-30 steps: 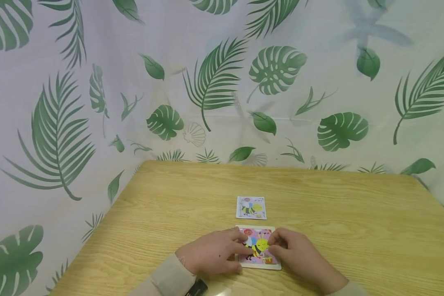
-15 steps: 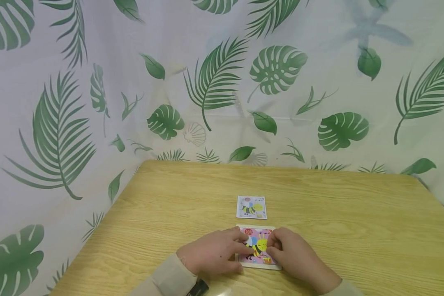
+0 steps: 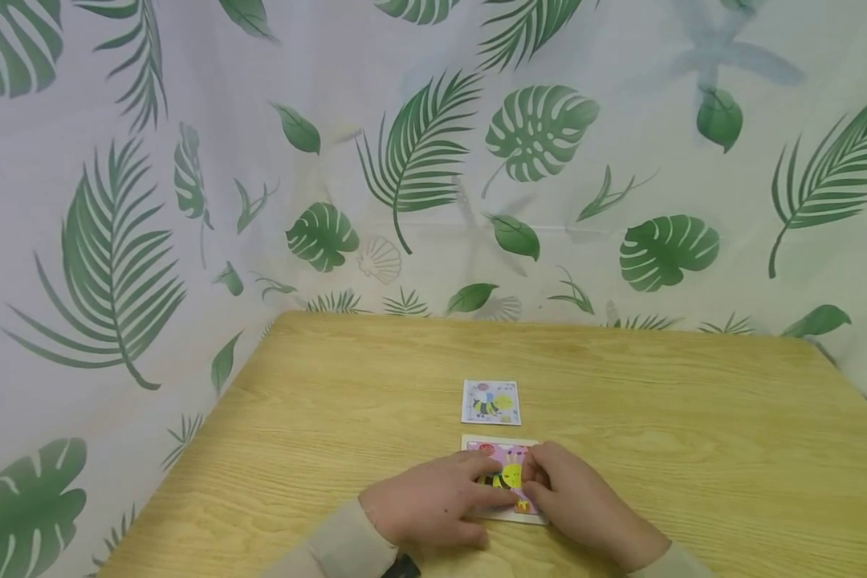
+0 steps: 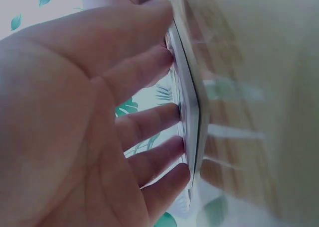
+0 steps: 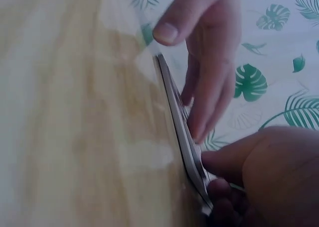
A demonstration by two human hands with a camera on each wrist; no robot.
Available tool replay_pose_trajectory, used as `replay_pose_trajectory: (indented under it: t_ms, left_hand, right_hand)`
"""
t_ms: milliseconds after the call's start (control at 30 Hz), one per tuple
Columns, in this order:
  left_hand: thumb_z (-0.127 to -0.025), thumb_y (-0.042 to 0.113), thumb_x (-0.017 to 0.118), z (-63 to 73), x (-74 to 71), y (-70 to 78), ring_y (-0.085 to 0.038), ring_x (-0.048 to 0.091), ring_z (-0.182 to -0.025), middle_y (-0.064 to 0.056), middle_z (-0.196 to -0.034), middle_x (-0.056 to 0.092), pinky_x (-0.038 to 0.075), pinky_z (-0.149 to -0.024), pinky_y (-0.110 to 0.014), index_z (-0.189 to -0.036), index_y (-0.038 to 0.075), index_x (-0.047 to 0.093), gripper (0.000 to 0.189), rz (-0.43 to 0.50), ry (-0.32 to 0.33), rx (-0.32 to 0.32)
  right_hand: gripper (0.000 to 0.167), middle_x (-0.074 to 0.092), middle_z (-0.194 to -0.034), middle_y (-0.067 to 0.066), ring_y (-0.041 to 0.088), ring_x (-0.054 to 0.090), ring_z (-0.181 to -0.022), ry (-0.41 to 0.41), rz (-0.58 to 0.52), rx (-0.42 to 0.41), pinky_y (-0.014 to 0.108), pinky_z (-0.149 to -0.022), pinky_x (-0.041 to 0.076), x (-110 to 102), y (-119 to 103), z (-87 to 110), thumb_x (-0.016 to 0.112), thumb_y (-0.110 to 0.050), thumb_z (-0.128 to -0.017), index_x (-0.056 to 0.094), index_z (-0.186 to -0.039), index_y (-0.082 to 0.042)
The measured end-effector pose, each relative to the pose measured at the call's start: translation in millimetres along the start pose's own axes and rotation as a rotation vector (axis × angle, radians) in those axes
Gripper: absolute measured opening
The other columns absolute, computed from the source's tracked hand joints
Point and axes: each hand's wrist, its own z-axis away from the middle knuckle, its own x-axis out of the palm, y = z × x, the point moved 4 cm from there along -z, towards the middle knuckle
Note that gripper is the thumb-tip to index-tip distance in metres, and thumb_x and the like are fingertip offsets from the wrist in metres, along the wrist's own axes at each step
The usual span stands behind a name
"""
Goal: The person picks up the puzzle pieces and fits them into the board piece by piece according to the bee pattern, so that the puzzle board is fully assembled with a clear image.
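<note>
A bee jigsaw puzzle (image 3: pixel 511 472), pink and yellow in a pale frame, lies flat near the front of the table. My left hand (image 3: pixel 433 502) spreads across its left half, straight fingers resting on the picture and thumb at the near edge. In the left wrist view, the fingertips (image 4: pixel 172 112) press on the thin board's face. My right hand (image 3: pixel 585 498) is at the puzzle's right side, its thumb and index finger pinching over the area beside the bee's head. The right wrist view has these curled fingers (image 5: pixel 224 157) close against the board; what lies between their tips is hidden.
A small square card (image 3: pixel 491 402) with the same bee picture lies just beyond the puzzle. The wooden table (image 3: pixel 332 385) reaches back to a white curtain (image 3: pixel 433 265) printed with green leaves, which also hangs along the left side.
My left hand has slid a little to the right over the puzzle, covering more of the bee's body. The right hand stays at the right side with its fingertips shifting slightly.
</note>
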Motion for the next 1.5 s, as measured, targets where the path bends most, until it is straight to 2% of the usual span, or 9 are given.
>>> replay_pose_trajectory:
  t_ms: [200, 433, 600, 800, 967, 1267, 1500]
  left_hand:
    - [-0.099, 0.041, 0.065, -0.1, -1.8, 1.7, -0.018, 0.029, -0.148, 0.002, -0.157, 0.038, 0.028, -0.117, -0.031, -0.153, 0.035, 0.046, 0.058, 0.003, -0.037, -0.043]
    - [-0.098, 0.042, 0.066, 1.3, -1.3, 1.4, -0.019, 0.028, -0.149, 0.002, -0.157, 0.037, 0.029, -0.117, -0.031, -0.15, 0.038, 0.05, 0.055, 0.013, -0.04, -0.038]
    - [-0.097, 0.04, 0.067, 0.3, -1.0, 1.4, -0.017, 0.032, -0.145, -0.001, -0.156, 0.038, 0.033, -0.114, -0.03, -0.147, 0.041, 0.053, 0.052, 0.019, -0.035, -0.007]
    - [-0.098, 0.042, 0.066, 1.2, -0.2, 1.6, -0.018, 0.035, -0.144, -0.003, -0.155, 0.039, 0.034, -0.114, -0.03, -0.146, 0.04, 0.055, 0.049, -0.02, -0.023, 0.009]
    - [-0.097, 0.042, 0.067, -1.0, 1.0, 2.6, -0.016, 0.038, -0.141, -0.003, -0.152, 0.042, 0.034, -0.113, -0.029, -0.144, 0.039, 0.057, 0.048, -0.041, -0.013, 0.021]
    - [-0.096, 0.038, 0.069, -2.4, -3.3, 5.0, -0.015, 0.045, -0.133, -0.003, -0.151, 0.044, 0.04, -0.108, -0.028, -0.143, 0.038, 0.058, 0.049, -0.028, -0.008, 0.008]
    - [-0.095, 0.04, 0.068, -1.0, -2.2, 10.2, -0.013, 0.045, -0.132, -0.004, -0.149, 0.046, 0.042, -0.105, -0.027, -0.144, 0.041, 0.057, 0.05, -0.096, -0.002, 0.008]
  right_hand:
    - [0.011, 0.055, -0.087, -0.005, 0.011, 0.052, -0.079, -0.106, -0.074, -0.077, 0.027, -0.066, 0.045, -7.8, 8.3, 2.4, 0.069, -0.015, -0.096, 0.059, -0.099, -0.019]
    - [0.011, 0.056, -0.089, -0.005, 0.013, 0.053, -0.081, -0.142, -0.071, -0.063, 0.027, -0.068, 0.046, -7.1, 10.2, -0.3, 0.069, -0.014, -0.095, 0.06, -0.098, -0.019]
    - [0.012, 0.055, -0.086, -0.005, 0.014, 0.052, -0.079, -0.121, -0.052, -0.069, 0.028, -0.066, 0.045, -8.4, 8.4, -0.3, 0.071, -0.014, -0.094, 0.06, -0.095, -0.019]
    - [0.013, 0.055, -0.074, -0.006, 0.01, 0.051, -0.066, -0.097, -0.072, -0.032, 0.026, -0.058, 0.042, -9.1, 9.6, -2.9, 0.073, -0.023, -0.094, 0.06, -0.093, -0.02]
    - [0.017, 0.052, -0.07, -0.006, 0.009, 0.047, -0.061, -0.078, -0.012, -0.022, 0.026, -0.054, 0.039, -7.5, 10.1, -6.2, 0.075, -0.017, -0.09, 0.059, -0.091, -0.019]
    - [0.02, 0.05, -0.069, -0.007, 0.009, 0.047, -0.061, -0.042, 0.029, -0.002, 0.026, -0.056, 0.039, -9.6, 6.5, -7.2, 0.077, -0.017, -0.087, 0.058, -0.087, -0.02]
    - [0.02, 0.05, -0.068, -0.007, 0.01, 0.047, -0.061, -0.011, 0.064, 0.05, 0.027, -0.056, 0.038, -5.7, 6.0, -10.4, 0.077, -0.019, -0.089, 0.057, -0.086, -0.022]
